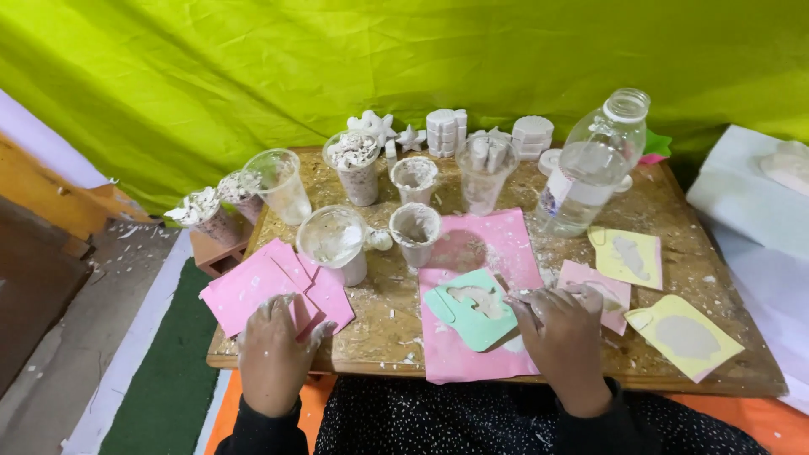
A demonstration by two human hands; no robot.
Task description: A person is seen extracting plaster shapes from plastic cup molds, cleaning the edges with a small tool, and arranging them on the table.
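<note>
On board [379, 329], green mould [472, 307] lies flat, tab twd left, rt hand [563, 333] touching.

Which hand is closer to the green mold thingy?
Right. The right hand sits just beside the green mold, fingers at its edge. The left hand rests farther away on the pink sheets.

We're over a chipboard surface [379, 324] dusted with white powder. On it we see a large pink sheet [484, 244], a stack of pink cards [253, 286] at the left, 2 yellow stencil cards [683, 337] at the right, clear plastic cups [278, 181], a plastic bottle [594, 168] and white cast figures [447, 131] along the back edge.
</note>
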